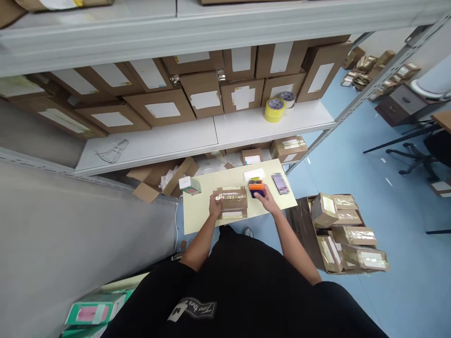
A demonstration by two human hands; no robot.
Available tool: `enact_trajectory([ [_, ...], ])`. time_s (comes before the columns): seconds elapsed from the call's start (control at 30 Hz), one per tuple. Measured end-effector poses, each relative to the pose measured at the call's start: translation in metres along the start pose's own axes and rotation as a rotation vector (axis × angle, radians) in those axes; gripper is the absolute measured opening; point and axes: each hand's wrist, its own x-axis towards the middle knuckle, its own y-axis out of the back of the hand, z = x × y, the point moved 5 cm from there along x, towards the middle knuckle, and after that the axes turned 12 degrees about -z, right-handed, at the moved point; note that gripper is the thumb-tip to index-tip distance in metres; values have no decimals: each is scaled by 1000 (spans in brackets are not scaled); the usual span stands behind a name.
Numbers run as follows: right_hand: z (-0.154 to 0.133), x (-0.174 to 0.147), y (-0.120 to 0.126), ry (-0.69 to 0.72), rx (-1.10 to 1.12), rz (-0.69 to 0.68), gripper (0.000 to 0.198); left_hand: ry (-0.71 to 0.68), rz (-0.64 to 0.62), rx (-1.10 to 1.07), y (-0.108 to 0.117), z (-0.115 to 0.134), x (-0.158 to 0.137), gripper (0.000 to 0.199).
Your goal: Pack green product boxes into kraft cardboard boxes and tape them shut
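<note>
On the pale yellow table point(197, 220) in front of me lies a brown cardboard box point(234, 202), crossed by shiny packing tape. My left hand point(214, 206) grips its left end. Just beyond the box's right side, my right hand point(267, 199) is closed on a small orange and dark blue object point(256, 187), whose kind I cannot make out. A white label sheet point(253, 174) lies behind it, with something yellow-green partly hidden between them. Further right is a phone-like item point(280, 183), blurred out. A small white and green box point(190, 185) stands at the table's left end.
Behind the table, a metal shelf point(169, 145) bears many labelled cartons, tape rolls point(275, 110) and a clear looped item point(113, 151). An open carton point(169, 180) sits below left. On the floor at right, a large carton point(326, 267) holds taped boxes. Green boxes point(89, 312) are at lower left.
</note>
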Motion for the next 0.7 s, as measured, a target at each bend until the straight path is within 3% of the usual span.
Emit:
enact_trajectory([
  [0.1, 11, 21, -49, 9, 57, -115, 62, 30, 8, 28, -1, 0, 1, 28],
  [0.23, 46, 25, -79, -91, 136, -151, 59, 83, 23, 60, -2, -1, 3, 29],
  [0.43, 82, 17, -76, -133, 178, -111, 52, 119, 5, 68, 1, -2, 4, 34],
  [0.7, 86, 16, -73, -155, 160, -90, 48, 154, 13, 47, -1, 10, -1, 35],
])
